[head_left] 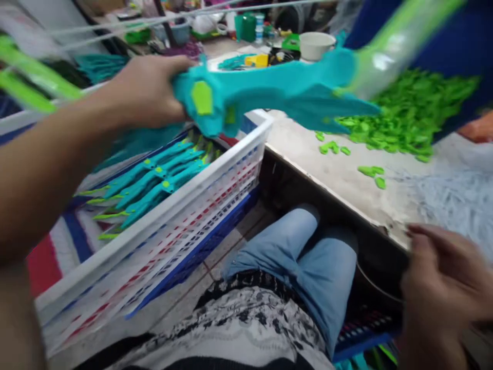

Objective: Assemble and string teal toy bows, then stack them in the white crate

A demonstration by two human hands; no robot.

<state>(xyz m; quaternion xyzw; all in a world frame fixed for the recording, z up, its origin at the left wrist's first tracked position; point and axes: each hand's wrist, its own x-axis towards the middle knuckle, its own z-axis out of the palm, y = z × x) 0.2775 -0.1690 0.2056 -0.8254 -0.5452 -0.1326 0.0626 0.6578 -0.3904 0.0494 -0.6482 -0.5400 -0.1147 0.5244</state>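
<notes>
My left hand [148, 90] is closed around one end of a turquoise plastic toy [269, 92], raised above the white crate's corner. A lime-green hexagonal piece sits near my fingers. From the toy's far end a clear and lime-green shaft [389, 56] runs to the upper right. Over the table's near edge, my right hand [447, 277] has its fingers drawn together; whatever they may hold is hidden and blurred. Similar turquoise toys [154, 180] with green tips lie in the white perforated crate [162, 241] to my left.
Small lime-green pieces [416, 113] are heaped on the pale table [327, 169], a few scattered nearer me. Clear whitish pieces [458, 205] lie at right. A white bowl [316, 46] stands at the back. Beneath the table's right side is a blue crate [362, 347].
</notes>
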